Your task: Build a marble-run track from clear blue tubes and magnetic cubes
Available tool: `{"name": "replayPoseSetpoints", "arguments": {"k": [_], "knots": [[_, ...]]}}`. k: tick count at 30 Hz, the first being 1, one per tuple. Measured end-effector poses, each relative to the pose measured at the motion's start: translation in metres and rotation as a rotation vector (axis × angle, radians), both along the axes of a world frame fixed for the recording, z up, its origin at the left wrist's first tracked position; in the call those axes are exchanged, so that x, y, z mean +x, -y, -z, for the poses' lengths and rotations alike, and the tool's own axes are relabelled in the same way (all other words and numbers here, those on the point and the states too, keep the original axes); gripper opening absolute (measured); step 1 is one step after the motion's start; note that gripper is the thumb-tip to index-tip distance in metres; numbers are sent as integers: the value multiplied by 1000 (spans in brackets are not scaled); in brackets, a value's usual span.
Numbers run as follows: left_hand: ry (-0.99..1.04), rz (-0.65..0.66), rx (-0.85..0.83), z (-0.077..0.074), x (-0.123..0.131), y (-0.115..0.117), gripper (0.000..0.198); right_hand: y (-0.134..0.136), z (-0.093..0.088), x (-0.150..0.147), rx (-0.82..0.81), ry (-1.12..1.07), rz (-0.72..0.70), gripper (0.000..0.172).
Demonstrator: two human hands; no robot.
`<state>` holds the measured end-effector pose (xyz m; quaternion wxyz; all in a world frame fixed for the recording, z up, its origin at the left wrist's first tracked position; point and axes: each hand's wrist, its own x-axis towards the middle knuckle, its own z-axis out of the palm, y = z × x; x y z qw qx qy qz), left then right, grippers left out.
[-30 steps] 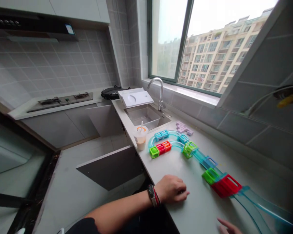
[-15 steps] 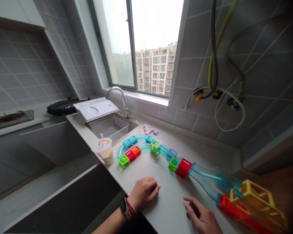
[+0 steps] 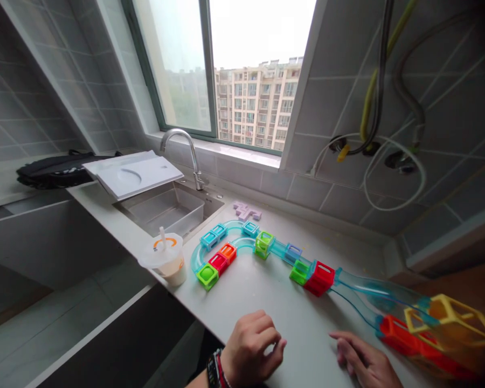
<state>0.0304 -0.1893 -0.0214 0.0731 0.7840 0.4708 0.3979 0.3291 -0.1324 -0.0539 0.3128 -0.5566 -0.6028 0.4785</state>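
Note:
My left hand (image 3: 253,347) rests on the pale countertop (image 3: 262,291) near its front edge, fingers curled into a loose fist with nothing seen in it. My right hand (image 3: 364,361) lies flat on the counter to its right, fingers stretched toward the toy track. The toy marble track (image 3: 275,250) of clear blue tubes curves across the counter, with green (image 3: 207,275), red (image 3: 320,277), orange and blue block frames along it. A yellow frame (image 3: 456,318) stands over a red base at the far right.
A lidded drink cup with a straw (image 3: 164,258) stands at the counter's edge left of the track. Behind it are a steel sink (image 3: 165,207), a tap (image 3: 188,151), a white board (image 3: 133,173), a black bag (image 3: 56,170) and lilac pieces (image 3: 246,210). Hoses hang on the tiled wall.
The view has swung right and moved closer, from the stove side to the window and track. My right hand came fully into view and both hands shifted slightly on the counter.

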Motion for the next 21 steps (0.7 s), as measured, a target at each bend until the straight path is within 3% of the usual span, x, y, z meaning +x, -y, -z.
{"name": "replayPoseSetpoints", "arguments": {"k": [3,7,9,11,14,17,19,21], "knots": [[67,78,-12,0,-3,0,17,4,-3,-7,-2,-74,65,71],[44,206,-79,-9,-11,-1,18,13,-23,-27,192,9,108,64],[-42,280,-115,-24,-22,-8,18,15,-32,-35,289,58,120,62],[-119,275,-136,-48,-36,-28,19,15,-37,-37,353,92,126,61],[-114,35,-223,-94,-56,-89,22,15,-36,-33,398,116,132,61],[-158,-326,-379,-131,-73,-175,28,16,-32,-28,401,126,145,61],[-170,-435,-432,-142,-82,-230,29,17,-30,-26,414,123,157,59],[-198,-513,-513,-141,-90,-272,30,18,-29,-24,430,110,146,58]]}}
